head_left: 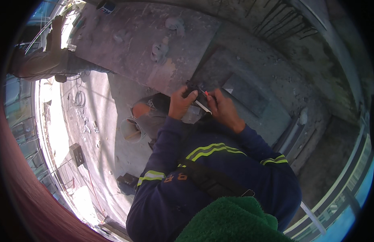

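A: What does the right hand (224,108) do?

B: Its grip is clenched around a small slim tool with a red handle (206,93). The thin tip of this tool points to the left hand (181,101).

A: And the left hand, is it released?

B: No, its thumb and fingers pinch a small dark object (191,85). This object is in front of the person's body, just beside the tool's tip. I cannot tell its exact shape or material, because it is too small and dim.

A: What is directly below the hands?

B: A narrow straight pale strip (203,107) is there, between the two wrists. Whether a finger touches it, I cannot tell.

A: Please continue outward.

B: Both arms wear dark blue sleeves (169,133) with yellow-green reflective bands. Ahead of the hands is a large flat grey board (191,44), with rough grey lumps (159,52) on it. To the left of the left forearm stands a pale round bucket (122,131).

A: And farther away?

B: At the far left there is another person (45,63), near a loose coil of thin cable (79,99) on the floor. Nearest to the camera, a fluffy green cloth (231,222) covers the lower edge.
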The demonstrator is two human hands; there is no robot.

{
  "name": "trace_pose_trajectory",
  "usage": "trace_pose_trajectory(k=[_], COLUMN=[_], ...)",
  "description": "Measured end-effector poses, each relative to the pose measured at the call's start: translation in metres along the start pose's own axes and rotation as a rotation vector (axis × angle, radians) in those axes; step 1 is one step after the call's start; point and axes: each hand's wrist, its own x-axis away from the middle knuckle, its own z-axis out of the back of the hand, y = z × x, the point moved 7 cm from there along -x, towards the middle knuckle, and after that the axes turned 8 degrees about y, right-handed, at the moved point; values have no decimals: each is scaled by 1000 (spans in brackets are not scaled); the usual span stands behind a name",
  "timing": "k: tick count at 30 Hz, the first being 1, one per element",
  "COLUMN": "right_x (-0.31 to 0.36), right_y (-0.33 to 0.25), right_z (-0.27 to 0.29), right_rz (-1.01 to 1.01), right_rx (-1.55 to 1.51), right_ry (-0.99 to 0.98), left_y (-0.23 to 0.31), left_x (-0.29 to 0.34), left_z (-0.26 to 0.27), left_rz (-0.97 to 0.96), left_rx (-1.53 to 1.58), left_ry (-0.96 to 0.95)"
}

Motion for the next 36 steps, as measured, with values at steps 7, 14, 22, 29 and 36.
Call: trace_pose_trajectory(k=[7, 14, 22, 29, 36], right_x=[1, 1, 0, 0, 3], right_y=[3, 6, 2, 2, -4], right_z=[-4, -2, -4, -3, 7], right_rz=[-47, -94, -80, -80, -195], right_rx=[4, -2, -60, -56, -150], right_ry=[-23, -24, -39, -39, -45], left_y=[1, 8, 2, 0, 8], left_x=[0, 0, 2, -2, -6], left_z=[-1, -3, -2, -1, 27], left_rz=[-156, -285, -15, -100, -37], left_rx=[-169, -347, 3, -191, -112], left_ry=[97, 191, 6, 64, 264])
